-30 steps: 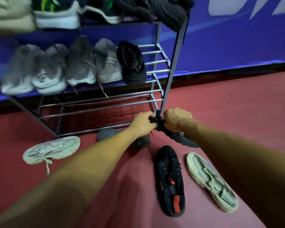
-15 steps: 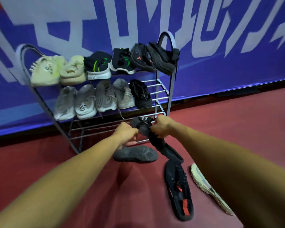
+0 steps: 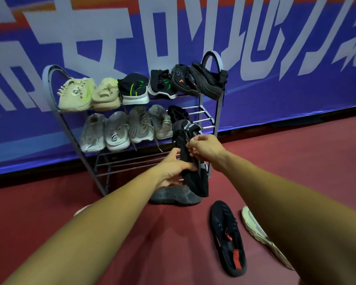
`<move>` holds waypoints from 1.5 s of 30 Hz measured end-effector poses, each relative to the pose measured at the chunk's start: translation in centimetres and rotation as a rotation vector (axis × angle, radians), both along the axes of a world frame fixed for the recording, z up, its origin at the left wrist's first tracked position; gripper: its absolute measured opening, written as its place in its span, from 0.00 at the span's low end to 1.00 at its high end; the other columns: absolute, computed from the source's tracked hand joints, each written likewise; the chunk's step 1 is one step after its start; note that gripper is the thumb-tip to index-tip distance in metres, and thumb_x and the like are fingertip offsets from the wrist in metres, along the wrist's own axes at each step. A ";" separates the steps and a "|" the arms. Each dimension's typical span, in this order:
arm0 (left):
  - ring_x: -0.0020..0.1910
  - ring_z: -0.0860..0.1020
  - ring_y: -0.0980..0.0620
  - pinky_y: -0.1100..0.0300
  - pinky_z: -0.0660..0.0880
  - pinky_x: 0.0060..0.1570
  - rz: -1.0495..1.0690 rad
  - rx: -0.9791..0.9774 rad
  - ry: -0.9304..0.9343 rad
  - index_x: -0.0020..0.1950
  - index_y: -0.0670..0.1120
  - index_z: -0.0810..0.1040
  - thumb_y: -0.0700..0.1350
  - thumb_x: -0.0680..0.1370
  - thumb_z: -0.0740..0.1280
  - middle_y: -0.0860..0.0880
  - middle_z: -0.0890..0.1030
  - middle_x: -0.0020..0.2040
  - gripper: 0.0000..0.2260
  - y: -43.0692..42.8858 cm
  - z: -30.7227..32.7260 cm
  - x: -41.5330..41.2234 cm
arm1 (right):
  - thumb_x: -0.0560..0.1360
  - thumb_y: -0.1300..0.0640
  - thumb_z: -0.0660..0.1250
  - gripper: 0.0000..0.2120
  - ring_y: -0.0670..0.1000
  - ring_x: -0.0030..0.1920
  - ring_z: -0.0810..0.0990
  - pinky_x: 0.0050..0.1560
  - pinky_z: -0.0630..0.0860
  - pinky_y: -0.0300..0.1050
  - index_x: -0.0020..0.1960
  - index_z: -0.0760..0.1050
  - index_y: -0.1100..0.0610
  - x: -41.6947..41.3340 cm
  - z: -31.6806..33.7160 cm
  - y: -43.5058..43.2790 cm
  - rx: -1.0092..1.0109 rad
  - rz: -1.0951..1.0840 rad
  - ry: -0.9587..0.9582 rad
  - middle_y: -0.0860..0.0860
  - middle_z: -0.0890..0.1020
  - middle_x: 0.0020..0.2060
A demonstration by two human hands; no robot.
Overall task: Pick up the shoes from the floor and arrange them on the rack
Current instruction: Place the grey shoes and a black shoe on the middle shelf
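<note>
Both my hands hold a black knit shoe (image 3: 190, 161) in the air in front of the metal shoe rack (image 3: 211, 120), heel end up and toe hanging down. My left hand (image 3: 174, 171) grips its lower side; my right hand (image 3: 206, 149) pinches it near the laces. The rack's top shelf carries several beige and black shoes, the middle shelf several grey ones plus one black shoe (image 3: 178, 115) at the right. The two lowest shelves are bare. On the floor lie a dark grey shoe (image 3: 174, 196), a black shoe with red marks (image 3: 227, 239) and a pale shoe (image 3: 259, 235).
A blue banner (image 3: 275, 95) with large white letters stands behind the rack. The floor (image 3: 296, 171) is dark red. Part of another pale shoe (image 3: 80, 210) peeks out under my left forearm.
The black shoe has been lifted from the floor up to the level of the middle shelf, held by both hands. My view has tilted up, so the whole rack shows.
</note>
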State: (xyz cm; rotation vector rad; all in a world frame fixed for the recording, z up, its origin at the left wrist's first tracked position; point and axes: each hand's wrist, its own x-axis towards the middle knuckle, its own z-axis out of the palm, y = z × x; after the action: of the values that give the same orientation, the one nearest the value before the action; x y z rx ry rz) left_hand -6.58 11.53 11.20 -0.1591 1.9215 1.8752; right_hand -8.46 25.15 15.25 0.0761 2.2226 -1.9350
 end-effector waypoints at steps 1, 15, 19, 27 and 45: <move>0.46 0.83 0.43 0.45 0.79 0.44 0.019 0.019 -0.003 0.63 0.52 0.68 0.32 0.70 0.71 0.43 0.82 0.50 0.27 0.1 0.0 -0.3 | 0.76 0.67 0.67 0.05 0.45 0.24 0.71 0.22 0.67 0.33 0.43 0.74 0.60 -0.2 0.0 0.0 -0.001 -0.014 0.018 0.53 0.75 0.30; 0.53 0.81 0.46 0.41 0.78 0.52 0.159 0.120 -0.053 0.71 0.51 0.67 0.31 0.69 0.71 0.44 0.82 0.58 0.34 0.1 0.9 -4.9 | 0.75 0.58 0.70 0.05 0.51 0.30 0.73 0.25 0.65 0.39 0.48 0.76 0.59 -2.7 -4.4 4.0 0.233 -0.133 -0.166 0.54 0.78 0.35; 0.49 0.82 0.47 0.46 0.80 0.47 0.114 0.146 -0.038 0.69 0.50 0.72 0.32 0.71 0.71 0.45 0.83 0.56 0.28 0.5 1.6 -6.0 | 0.79 0.55 0.67 0.05 0.48 0.31 0.75 0.27 0.67 0.36 0.52 0.77 0.56 -2.6 -3.7 4.7 0.125 -0.134 -0.247 0.51 0.79 0.36; 0.42 0.80 0.47 0.48 0.77 0.56 0.221 0.311 0.011 0.45 0.42 0.79 0.36 0.73 0.72 0.42 0.81 0.41 0.04 4.6 1.4 -8.6 | 0.79 0.57 0.68 0.05 0.45 0.29 0.70 0.31 0.66 0.38 0.46 0.81 0.57 -5.7 -4.1 6.2 -0.181 -0.362 -0.154 0.49 0.80 0.34; 0.41 0.81 0.51 0.64 0.77 0.36 0.368 0.658 -0.126 0.53 0.41 0.79 0.33 0.76 0.69 0.43 0.83 0.47 0.08 10.0 -3.3 -12.2 | 0.74 0.63 0.72 0.04 0.51 0.44 0.83 0.45 0.74 0.41 0.49 0.81 0.60 -10.3 -7.8 6.8 -0.680 -0.445 -0.119 0.56 0.86 0.47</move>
State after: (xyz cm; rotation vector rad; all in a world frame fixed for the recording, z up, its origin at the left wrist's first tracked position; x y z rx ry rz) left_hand -18.74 21.50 7.92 -0.4276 1.1619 2.5629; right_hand -18.78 31.91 7.50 0.6033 1.4480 -2.7237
